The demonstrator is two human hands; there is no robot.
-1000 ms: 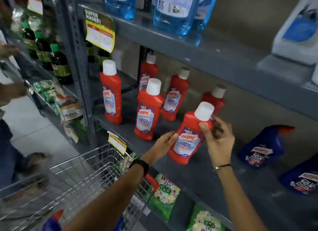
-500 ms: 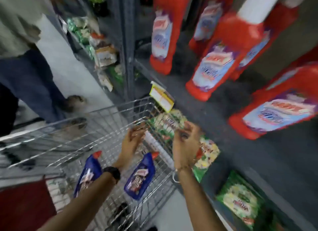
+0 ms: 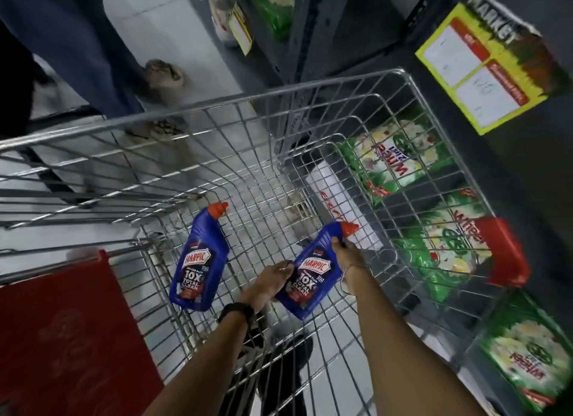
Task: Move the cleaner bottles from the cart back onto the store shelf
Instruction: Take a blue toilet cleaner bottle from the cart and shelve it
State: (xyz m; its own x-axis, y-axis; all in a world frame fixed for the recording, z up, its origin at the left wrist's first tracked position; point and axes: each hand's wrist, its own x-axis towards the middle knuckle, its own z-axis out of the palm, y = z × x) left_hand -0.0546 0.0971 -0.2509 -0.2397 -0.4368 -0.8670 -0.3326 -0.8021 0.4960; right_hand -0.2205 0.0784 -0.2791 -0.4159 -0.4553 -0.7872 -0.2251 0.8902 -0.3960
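Two blue Harpic cleaner bottles with red caps lie in the wire cart (image 3: 310,93). The left bottle (image 3: 198,260) rests alone on the cart's floor. Both my hands hold the right bottle (image 3: 313,273): my left hand (image 3: 273,279) grips its lower left side, and my right hand (image 3: 347,254) grips its neck just below the red cap. The store shelf (image 3: 387,37) stands at the top right, beyond the cart's far corner; its bottle row is out of view.
A yellow price tag (image 3: 486,65) hangs on the shelf edge. Green detergent packs (image 3: 393,161) lie on the low shelf right of the cart. A red flap (image 3: 71,332) covers the cart's near left. Another person's legs and sandalled feet (image 3: 161,74) stand past the cart.
My view has dropped from the shelf of red bottles down into the cart. Both hands left the red bottle on the shelf, reached into the cart and closed on the right blue bottle.
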